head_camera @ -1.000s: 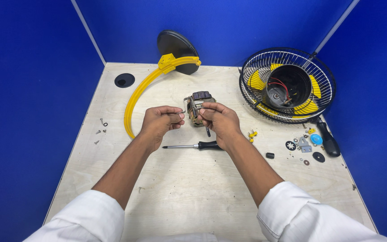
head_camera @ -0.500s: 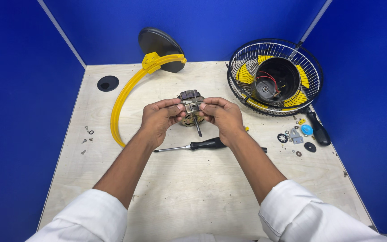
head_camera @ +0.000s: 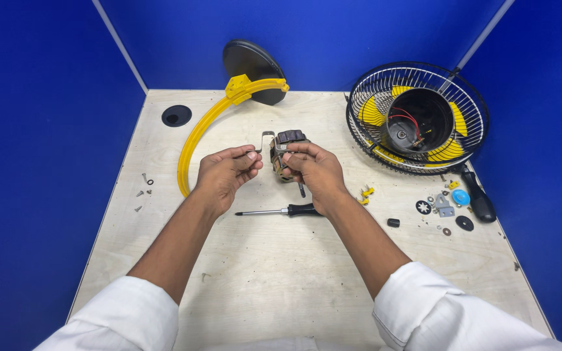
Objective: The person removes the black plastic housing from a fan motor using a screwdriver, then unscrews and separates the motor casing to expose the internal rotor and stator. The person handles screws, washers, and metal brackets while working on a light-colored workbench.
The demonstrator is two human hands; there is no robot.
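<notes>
Right of the motor, at the table's (head_camera: 281, 286) far corner: fan cage (head_camera: 417, 117), unmoved. Beyond it, yellow arc stand (head_camera: 203, 130). Just below, screwdriver (head_camera: 281, 210). Dead centre, motor (head_camera: 287, 153), clamped by closed right hand (head_camera: 313, 172). Left, newly drawn clear since a second ago: metal bracket (head_camera: 263, 140), pinched by left hand (head_camera: 226, 172).

pale plywood tabletop (head_camera: 281, 286), round cable hole (head_camera: 176, 116), blue partition walls (head_camera: 40, 130), even light
</notes>
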